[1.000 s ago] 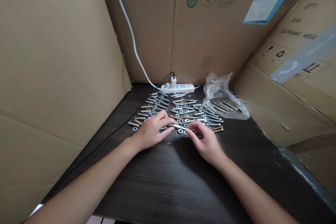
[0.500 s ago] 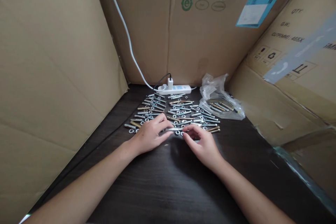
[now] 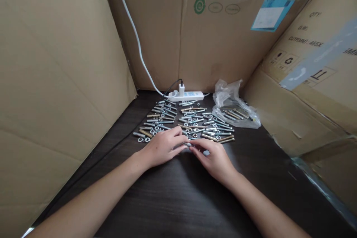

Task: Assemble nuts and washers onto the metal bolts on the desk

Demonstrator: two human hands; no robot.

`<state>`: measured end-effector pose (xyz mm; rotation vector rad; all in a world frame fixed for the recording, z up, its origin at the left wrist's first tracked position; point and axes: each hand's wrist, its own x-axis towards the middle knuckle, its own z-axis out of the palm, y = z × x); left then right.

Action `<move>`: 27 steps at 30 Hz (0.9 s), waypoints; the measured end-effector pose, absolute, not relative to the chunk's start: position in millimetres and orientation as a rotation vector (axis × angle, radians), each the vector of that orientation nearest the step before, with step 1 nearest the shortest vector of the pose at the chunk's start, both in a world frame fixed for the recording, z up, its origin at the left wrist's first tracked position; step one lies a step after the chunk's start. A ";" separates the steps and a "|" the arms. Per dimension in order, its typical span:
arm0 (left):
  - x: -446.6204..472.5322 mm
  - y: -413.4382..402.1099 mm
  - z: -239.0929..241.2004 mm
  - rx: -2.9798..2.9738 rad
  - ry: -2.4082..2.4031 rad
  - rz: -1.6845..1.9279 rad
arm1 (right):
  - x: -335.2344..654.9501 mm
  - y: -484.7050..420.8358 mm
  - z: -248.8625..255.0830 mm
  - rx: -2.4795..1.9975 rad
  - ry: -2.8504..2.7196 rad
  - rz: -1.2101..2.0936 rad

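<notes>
My left hand (image 3: 165, 145) and my right hand (image 3: 213, 156) meet at the near edge of a spread of metal hardware. Both are closed, with thumb and fingertips pinching a silver bolt (image 3: 189, 144). Only a short piece of it shows between the fingertips; the rest is covered by the fingers. Just beyond lie rows of silver and brass-coloured bolts (image 3: 224, 129), short metal sleeves (image 3: 138, 134) and loose washers (image 3: 140, 140). The nearest pieces behind my fingers are partly hidden.
Behind the hardware stands a white power strip (image 3: 192, 96) with a plug and cables. A clear plastic bag (image 3: 223, 95) holding more bolts lies at the back right. Cardboard walls (image 3: 150, 26) enclose the dark tabletop (image 3: 167, 200). A black cable (image 3: 111, 145) crosses the left side.
My hands have drawn together, the right one moving left, so the bolt that showed lengthwise between them is now mostly covered by fingers. The view has shifted very slightly.
</notes>
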<state>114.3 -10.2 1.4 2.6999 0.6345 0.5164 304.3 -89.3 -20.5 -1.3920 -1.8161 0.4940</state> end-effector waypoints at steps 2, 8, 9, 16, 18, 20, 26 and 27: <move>115.8 -11.4 2.0 2.745 0.619 0.495 | 303.3 -89.6 -20.7 -1.413 -1.838 0.469; 99.1 0.4 20.1 2.636 0.721 0.358 | 302.3 -89.1 -25.8 -1.474 -1.801 0.510; 91.2 5.8 25.0 2.607 0.839 0.340 | 303.6 -88.4 -26.5 -1.489 -1.788 0.525; 46.6 24.9 41.2 2.457 1.202 -0.082 | 310.3 -85.2 -28.8 -1.496 -1.746 0.573; 46.5 20.8 39.6 2.460 1.280 -0.150 | 309.9 -85.0 -29.2 -1.508 -1.760 0.581; 49.8 16.1 37.5 2.469 1.335 -0.224 | 309.7 -84.9 -29.4 -1.519 -1.765 0.589; 61.6 8.7 32.8 2.506 1.262 -0.293 | 310.8 -86.2 -27.9 -1.540 -1.757 0.618; 63.3 7.7 32.6 2.497 1.241 -0.289 | 310.6 -86.4 -27.4 -1.542 -1.761 0.625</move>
